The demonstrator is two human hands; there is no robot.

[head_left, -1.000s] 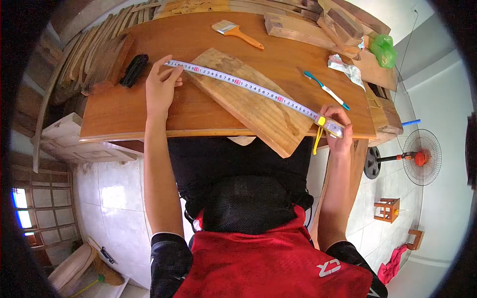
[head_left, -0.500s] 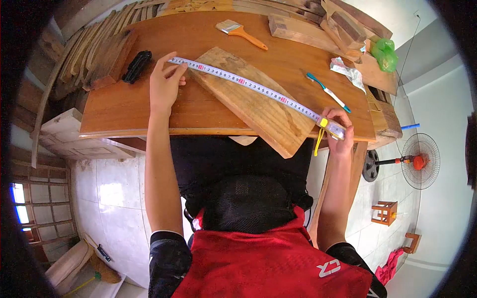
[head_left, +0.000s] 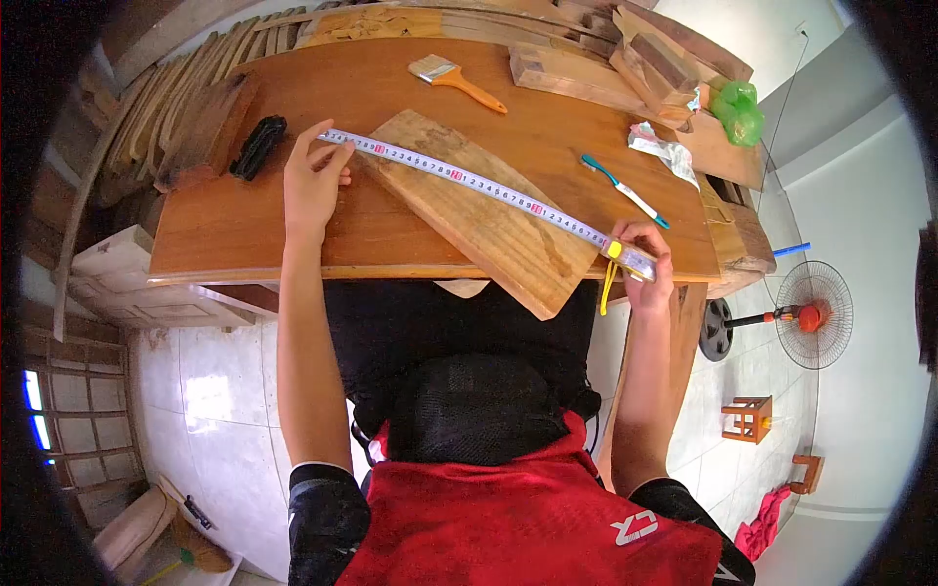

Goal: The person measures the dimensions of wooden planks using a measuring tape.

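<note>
A tape measure (head_left: 638, 264) with a clear case and a yellow strap is held in my right hand (head_left: 649, 275), near the table's front right edge. Its white blade (head_left: 454, 176) runs up and leftward across a wooden board (head_left: 479, 210). My left hand (head_left: 315, 181) pinches the blade's far end between thumb and fingers, just past the board's upper left corner. The board lies slanted on the brown table (head_left: 234, 230), its lower end jutting over the front edge. A black object (head_left: 259, 147) lies left of my left hand.
A paintbrush (head_left: 457, 82) lies behind the board. A teal and white toothbrush (head_left: 625, 190) and a crumpled wrapper (head_left: 664, 153) are at the right. Wood blocks (head_left: 576, 80) and a green plastic bag (head_left: 738, 113) line the back right; wooden strips (head_left: 186, 93) are stacked left.
The whole view has shifted slightly, with the table appearing a bit lower and further left. Both hands keep their hold on the stretched tape measure, and the board stays in place.
</note>
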